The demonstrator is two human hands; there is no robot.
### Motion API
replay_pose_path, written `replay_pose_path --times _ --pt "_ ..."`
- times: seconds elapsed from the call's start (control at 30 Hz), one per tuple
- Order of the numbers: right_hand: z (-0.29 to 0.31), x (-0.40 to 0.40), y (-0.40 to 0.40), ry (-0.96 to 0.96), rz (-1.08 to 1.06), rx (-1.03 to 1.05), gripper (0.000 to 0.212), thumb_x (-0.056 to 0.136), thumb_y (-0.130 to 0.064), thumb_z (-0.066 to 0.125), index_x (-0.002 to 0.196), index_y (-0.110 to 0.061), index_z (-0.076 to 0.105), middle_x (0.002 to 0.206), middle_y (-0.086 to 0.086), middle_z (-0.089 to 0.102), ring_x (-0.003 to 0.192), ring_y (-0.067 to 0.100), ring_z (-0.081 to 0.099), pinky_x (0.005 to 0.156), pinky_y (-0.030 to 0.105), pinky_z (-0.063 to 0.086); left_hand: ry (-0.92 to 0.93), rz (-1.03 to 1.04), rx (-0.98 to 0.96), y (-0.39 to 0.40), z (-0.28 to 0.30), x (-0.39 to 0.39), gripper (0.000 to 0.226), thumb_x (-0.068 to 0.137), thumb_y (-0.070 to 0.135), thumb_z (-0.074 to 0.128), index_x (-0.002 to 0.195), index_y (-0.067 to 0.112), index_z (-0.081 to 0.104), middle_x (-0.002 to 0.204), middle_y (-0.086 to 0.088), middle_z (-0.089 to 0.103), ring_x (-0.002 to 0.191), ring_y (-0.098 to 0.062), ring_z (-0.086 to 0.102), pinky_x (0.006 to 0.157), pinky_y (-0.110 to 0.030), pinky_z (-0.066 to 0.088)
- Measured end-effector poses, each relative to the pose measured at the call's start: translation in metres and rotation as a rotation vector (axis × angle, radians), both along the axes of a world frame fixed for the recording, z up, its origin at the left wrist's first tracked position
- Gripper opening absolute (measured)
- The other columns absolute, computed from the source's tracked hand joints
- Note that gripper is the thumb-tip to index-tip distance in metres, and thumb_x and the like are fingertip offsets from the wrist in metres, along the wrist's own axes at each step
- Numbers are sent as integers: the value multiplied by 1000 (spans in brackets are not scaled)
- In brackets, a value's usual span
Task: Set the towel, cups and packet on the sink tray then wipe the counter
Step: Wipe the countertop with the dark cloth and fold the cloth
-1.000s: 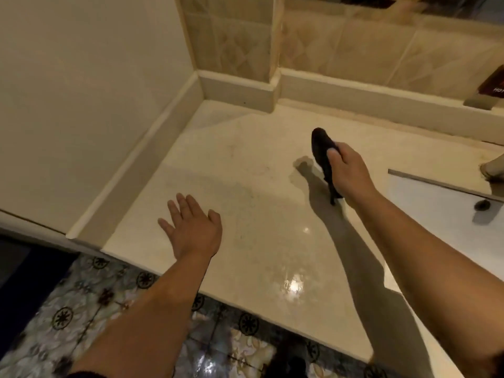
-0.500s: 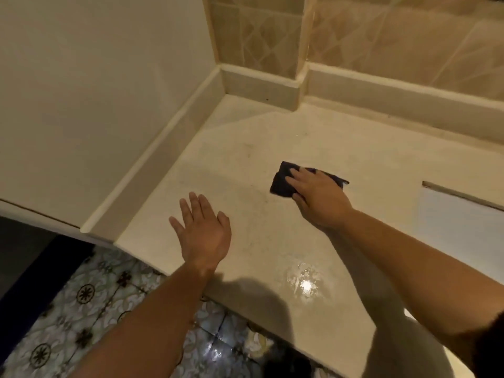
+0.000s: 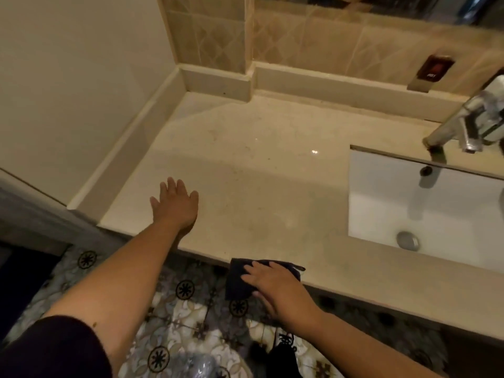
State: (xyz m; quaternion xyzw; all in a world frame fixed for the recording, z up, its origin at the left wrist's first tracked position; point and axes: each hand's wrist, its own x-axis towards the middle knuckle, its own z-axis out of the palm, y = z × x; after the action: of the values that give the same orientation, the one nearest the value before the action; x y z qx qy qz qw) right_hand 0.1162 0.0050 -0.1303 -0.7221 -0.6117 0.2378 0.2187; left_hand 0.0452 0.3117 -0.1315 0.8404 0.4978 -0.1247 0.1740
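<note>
A dark cloth [image 3: 236, 282] hangs over the front edge of the beige stone counter [image 3: 245, 170], half off it. My right hand [image 3: 275, 287] lies on the cloth with fingers spread, pressing it against the counter's edge. My left hand [image 3: 174, 205] rests flat on the counter near its front left corner, fingers apart and holding nothing. No towel, cups, packet or tray show in this view.
A white sink basin [image 3: 425, 203] with a drain plug is set into the counter at the right, under a chrome tap [image 3: 469, 126]. A raised stone lip runs along the left and back walls. Patterned floor tiles [image 3: 185, 290] lie below the counter.
My right hand has dragged the dark cloth from the middle of the counter toward me to the front edge. The left hand stays flat in place. The view has swung right, revealing the sink.
</note>
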Motion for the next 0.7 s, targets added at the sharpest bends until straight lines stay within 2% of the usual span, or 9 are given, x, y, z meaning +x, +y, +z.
replay_pose_path --times 0.1,0.17,0.23,0.3,0.37,0.43,0.5,0.57,0.7 --pt "34 -7 -11 662 -181 -122 30 100 -36 47 127 -39 60 131 -18 60 122 5 53 105 27 38 -27 -54 -56 -22 20 -12 62 104 44 17 156 11 6 165 -9 -1 151 -27 -1 120 -53 3" --pt "55 -5 -19 1118 -363 -183 28 96 -33 55 121 -26 66 124 2 67 116 22 61 102 40 44 -87 -105 -116 -46 38 -20 59 104 42 22 156 13 12 165 -6 7 150 -25 8 121 -48 7" --pt "76 1 -26 1266 -433 -172 32 93 -33 58 120 -18 66 121 15 67 112 33 63 95 45 49 -240 -148 -219 -70 60 -29 53 105 39 31 152 15 28 160 -5 27 145 -24 26 117 -37 22" --pt "107 8 -27 1126 -373 -122 33 92 -38 55 121 -26 66 119 8 69 108 29 65 89 37 52 -413 -172 -352 -90 88 -39 40 104 38 38 138 21 49 138 -1 52 125 -19 49 94 -19 41" --pt "144 13 -26 796 -241 -42 30 95 -43 50 121 -39 63 117 -9 68 107 13 64 88 24 49 -552 -176 -491 -108 121 -43 31 103 38 40 124 26 59 122 8 60 107 -6 58 78 -9 43" --pt "169 21 -26 485 -122 62 30 97 -41 47 124 -40 60 119 -17 63 111 5 58 93 23 44 -633 -202 -560 -121 154 -42 33 103 41 38 116 27 65 114 13 68 100 3 63 87 -21 45" --pt "186 30 -27 248 -35 184 32 98 -32 51 128 -32 61 126 -9 56 115 7 53 95 25 42 -662 -277 -586 -131 184 -37 41 103 48 32 110 30 69 105 12 73 98 4 65 91 -31 43" --pt "201 42 -27 47 40 287 33 95 -24 58 127 -25 62 129 2 52 117 15 50 96 28 42 -684 -347 -630 -138 208 -29 46 102 53 32 106 31 72 103 11 73 96 -1 66 93 -32 44" --pt "224 72 -24 -204 115 439 32 87 -16 70 119 -18 65 126 15 53 110 29 53 89 35 48 -677 -378 -741 -142 233 -5 34 90 52 56 96 22 71 89 8 69 87 -10 61 89 -39 46"
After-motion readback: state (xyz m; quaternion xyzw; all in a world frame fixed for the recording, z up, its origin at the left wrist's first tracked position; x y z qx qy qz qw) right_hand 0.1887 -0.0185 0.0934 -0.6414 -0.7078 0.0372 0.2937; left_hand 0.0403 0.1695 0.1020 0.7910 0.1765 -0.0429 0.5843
